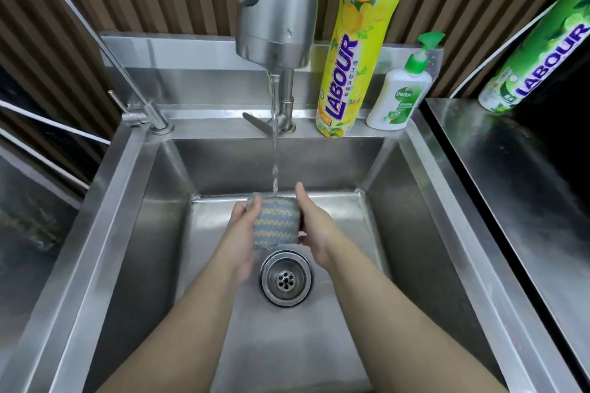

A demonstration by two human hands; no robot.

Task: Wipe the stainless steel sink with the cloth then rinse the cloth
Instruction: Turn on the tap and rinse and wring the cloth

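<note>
Left hand (243, 223): closed on the left edge of the cloth (275, 222), fingers wrapped round its upper corner.
Right hand (314, 226): grips the cloth's right edge; thumb points up and away, fingers hidden behind the fabric.
Cloth: blue and beige zigzag weave, folded, held between both hands above the sink (424, 188) floor, just beyond the drain (286, 277). Long axis runs away from the wearer; far edge meets the water stream (274, 137).
Tap (275, 14): steel head, running; top cut off by the frame.
Second tap (145, 116): slim, on the left rim, spout out of frame.
Yellow bottle (354, 51): on the back ledge, reads "LABOUR" with Chinese characters; orange badge print too blurred to read.
Pump bottle (400, 96): white, green pump, reads "Dettol"; smaller print illegible.
Green bottle (539, 57): on the right counter (510, 169), reads "LABOUR"; top cut off.
Left of the sink: surface blurred, contents unclear.
</note>
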